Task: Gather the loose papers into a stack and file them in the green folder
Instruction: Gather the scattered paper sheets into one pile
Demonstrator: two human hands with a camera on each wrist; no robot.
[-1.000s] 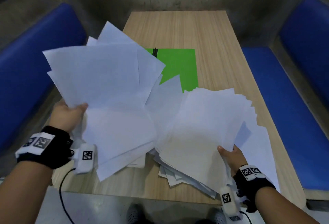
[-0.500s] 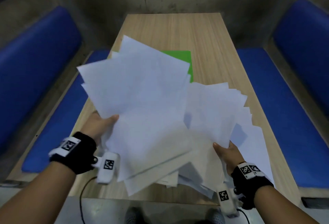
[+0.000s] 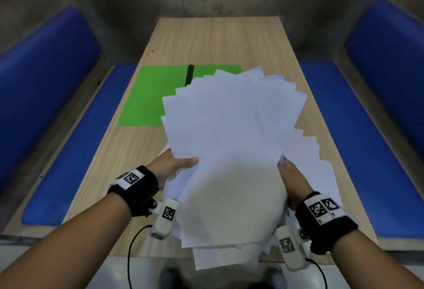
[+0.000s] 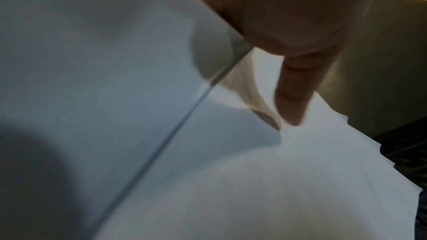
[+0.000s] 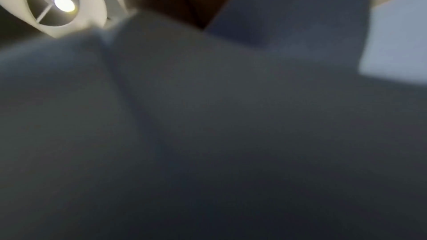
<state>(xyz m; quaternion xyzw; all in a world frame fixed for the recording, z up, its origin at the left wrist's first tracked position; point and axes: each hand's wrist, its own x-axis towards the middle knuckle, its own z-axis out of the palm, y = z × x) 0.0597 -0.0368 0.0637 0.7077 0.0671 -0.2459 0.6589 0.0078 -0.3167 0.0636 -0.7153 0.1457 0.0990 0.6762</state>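
Blue benches point(image 3: 57, 132) flank the long wooden table point(image 3: 213, 43). My left hand point(image 3: 174, 166) and right hand point(image 3: 291, 178) each clamp a side of the fanned white paper sheets point(image 3: 231, 142) over its near edge (for squaring, I judge); the open green folder point(image 3: 158, 96) waits mid-table, toward the left edge.

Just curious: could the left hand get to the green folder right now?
Probably not yet: the left hand grips the papers. The folder lies open with bare table between.

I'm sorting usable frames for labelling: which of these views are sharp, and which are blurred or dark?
Head view: evenly lit and mostly sharp, with the fanned papers and green folder clear. Left wrist view: soft, a finger on shadowed paper. Right wrist view: dark and smeared, with a glaring lamp.
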